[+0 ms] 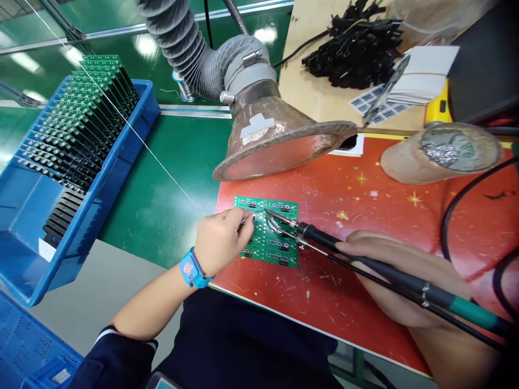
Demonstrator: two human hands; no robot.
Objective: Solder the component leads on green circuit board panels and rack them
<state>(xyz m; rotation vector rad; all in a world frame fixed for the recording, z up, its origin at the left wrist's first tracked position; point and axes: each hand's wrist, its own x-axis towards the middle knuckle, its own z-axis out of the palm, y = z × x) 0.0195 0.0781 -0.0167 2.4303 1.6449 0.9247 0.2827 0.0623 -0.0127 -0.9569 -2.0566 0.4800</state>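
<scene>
A green circuit board with several small parts on it lies flat on the red work surface. My left hand, with a blue band at the wrist, is over the board's left side. Its thumb and index finger are pinched together; what they hold, if anything, is hidden. My right hand is closed around the dark handle of a soldering iron, which has a thin metal tube fixed alongside. The iron's tip and the tube's bent end meet at the board's upper middle, close to my left fingertips.
A fume extractor hood on a grey hose hangs just behind the board. At left, a blue bin holds upright circuit boards. A cup with metal bits, black cables and a solder spool stand around. A thin white line crosses the left.
</scene>
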